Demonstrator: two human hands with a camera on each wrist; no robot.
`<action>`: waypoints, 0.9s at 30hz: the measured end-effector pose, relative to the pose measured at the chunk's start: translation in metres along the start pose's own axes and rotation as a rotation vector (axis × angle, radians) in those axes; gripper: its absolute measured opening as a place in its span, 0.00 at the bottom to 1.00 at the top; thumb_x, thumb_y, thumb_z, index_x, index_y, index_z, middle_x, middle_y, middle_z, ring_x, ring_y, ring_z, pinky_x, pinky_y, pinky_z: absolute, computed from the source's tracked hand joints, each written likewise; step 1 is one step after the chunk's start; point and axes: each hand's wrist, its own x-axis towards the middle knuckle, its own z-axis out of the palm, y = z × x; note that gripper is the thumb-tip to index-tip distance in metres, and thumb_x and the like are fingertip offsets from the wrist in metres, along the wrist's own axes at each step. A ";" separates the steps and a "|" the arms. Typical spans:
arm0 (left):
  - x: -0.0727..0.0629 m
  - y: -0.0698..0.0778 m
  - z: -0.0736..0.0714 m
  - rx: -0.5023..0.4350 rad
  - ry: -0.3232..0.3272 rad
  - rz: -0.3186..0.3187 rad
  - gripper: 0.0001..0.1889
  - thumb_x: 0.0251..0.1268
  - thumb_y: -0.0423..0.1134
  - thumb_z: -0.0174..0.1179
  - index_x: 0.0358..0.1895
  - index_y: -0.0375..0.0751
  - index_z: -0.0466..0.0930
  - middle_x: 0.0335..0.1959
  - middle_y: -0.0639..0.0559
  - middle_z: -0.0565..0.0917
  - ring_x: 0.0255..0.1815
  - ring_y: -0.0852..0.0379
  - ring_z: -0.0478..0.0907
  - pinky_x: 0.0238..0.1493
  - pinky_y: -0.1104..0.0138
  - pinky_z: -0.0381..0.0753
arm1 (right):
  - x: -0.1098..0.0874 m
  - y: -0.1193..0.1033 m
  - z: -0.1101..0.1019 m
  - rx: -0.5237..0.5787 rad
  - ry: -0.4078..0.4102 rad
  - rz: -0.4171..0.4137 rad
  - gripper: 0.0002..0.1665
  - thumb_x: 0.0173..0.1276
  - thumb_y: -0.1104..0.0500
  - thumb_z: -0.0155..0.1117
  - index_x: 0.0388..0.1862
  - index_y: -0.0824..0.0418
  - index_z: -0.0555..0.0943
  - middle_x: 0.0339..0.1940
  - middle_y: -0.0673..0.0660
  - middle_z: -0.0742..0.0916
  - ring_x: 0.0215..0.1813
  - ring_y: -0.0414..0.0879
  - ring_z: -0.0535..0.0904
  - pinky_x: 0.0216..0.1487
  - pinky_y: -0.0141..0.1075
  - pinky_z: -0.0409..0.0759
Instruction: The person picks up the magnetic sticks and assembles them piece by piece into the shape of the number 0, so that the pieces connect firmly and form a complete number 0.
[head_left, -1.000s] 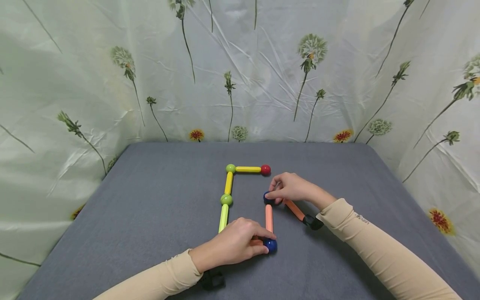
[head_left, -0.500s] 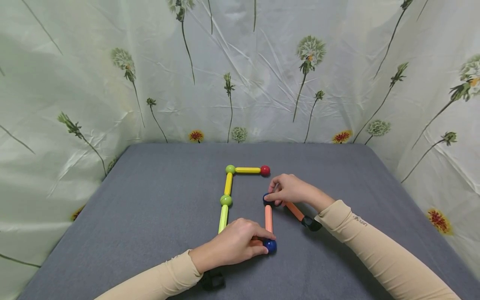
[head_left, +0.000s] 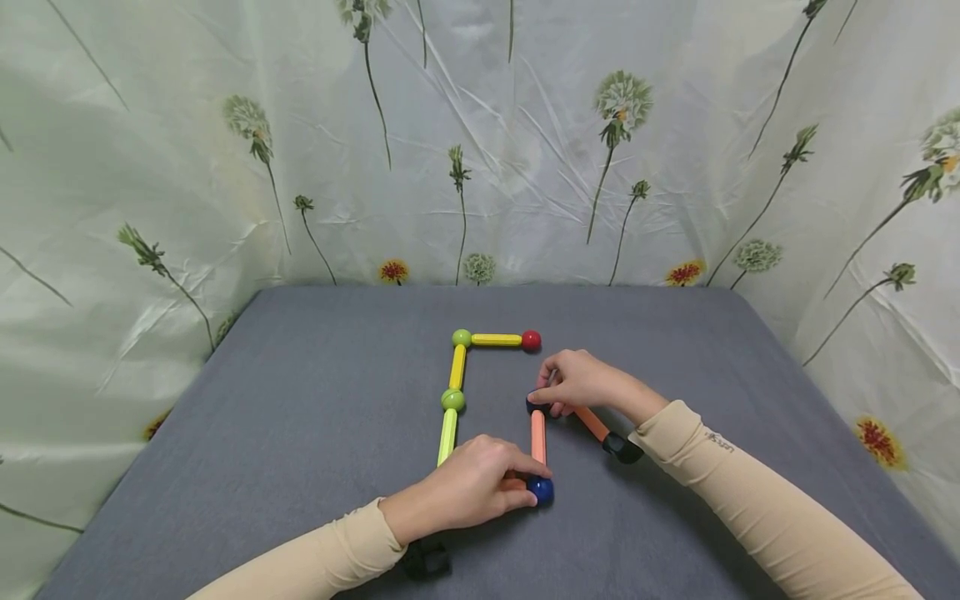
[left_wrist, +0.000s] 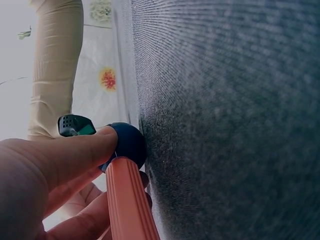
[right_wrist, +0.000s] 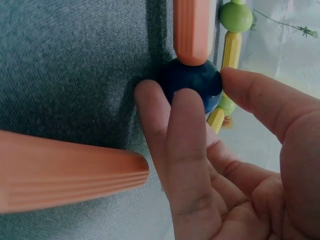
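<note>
My left hand [head_left: 472,483] pinches a blue ball [head_left: 540,490] between thumb and fingers, low in the middle of the head view. A salmon-orange stick [head_left: 537,435] runs away from that ball to a second, dark blue ball [head_left: 534,401]. My right hand [head_left: 581,383] pinches this far ball, and its fingers partly cover it. In the right wrist view, the stick's end [right_wrist: 191,35] meets the ball [right_wrist: 190,87]. The left wrist view has the stick [left_wrist: 129,200] against the near ball [left_wrist: 131,145]. Another orange stick [head_left: 592,423] lies apart under my right wrist.
Left of the hands lies a chain: a lime stick [head_left: 447,435], a green ball [head_left: 452,400], a yellow stick [head_left: 457,367], another green ball [head_left: 461,338], a yellow stick [head_left: 497,340] and a red ball [head_left: 531,340]. Grey cloth [head_left: 322,400] covers the table; a floral curtain [head_left: 525,208] stands behind.
My right hand and its blue ball have shifted very slightly toward the near ball. The left hand, its ball and the chain look unmoved.
</note>
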 end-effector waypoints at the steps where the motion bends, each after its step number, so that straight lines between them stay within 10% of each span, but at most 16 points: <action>1: 0.000 0.000 0.000 0.001 0.000 0.000 0.18 0.69 0.43 0.76 0.60 0.57 0.91 0.44 0.66 0.91 0.36 0.72 0.76 0.37 0.78 0.75 | 0.000 0.000 0.000 -0.001 -0.002 0.001 0.14 0.75 0.50 0.74 0.43 0.60 0.85 0.30 0.54 0.91 0.29 0.41 0.89 0.38 0.35 0.89; 17: 0.000 0.002 -0.007 -0.002 -0.020 0.005 0.21 0.70 0.42 0.75 0.64 0.56 0.89 0.51 0.65 0.92 0.39 0.71 0.79 0.38 0.78 0.76 | -0.018 -0.001 -0.012 -0.041 0.042 -0.021 0.15 0.77 0.48 0.72 0.46 0.59 0.85 0.30 0.54 0.91 0.30 0.43 0.88 0.36 0.34 0.82; 27: 0.008 -0.003 -0.047 0.087 0.059 -0.015 0.16 0.70 0.43 0.75 0.58 0.48 0.91 0.47 0.53 0.91 0.42 0.59 0.84 0.41 0.72 0.82 | -0.033 0.012 -0.027 -0.063 0.123 0.000 0.17 0.76 0.47 0.72 0.47 0.60 0.86 0.31 0.56 0.90 0.30 0.43 0.83 0.33 0.36 0.82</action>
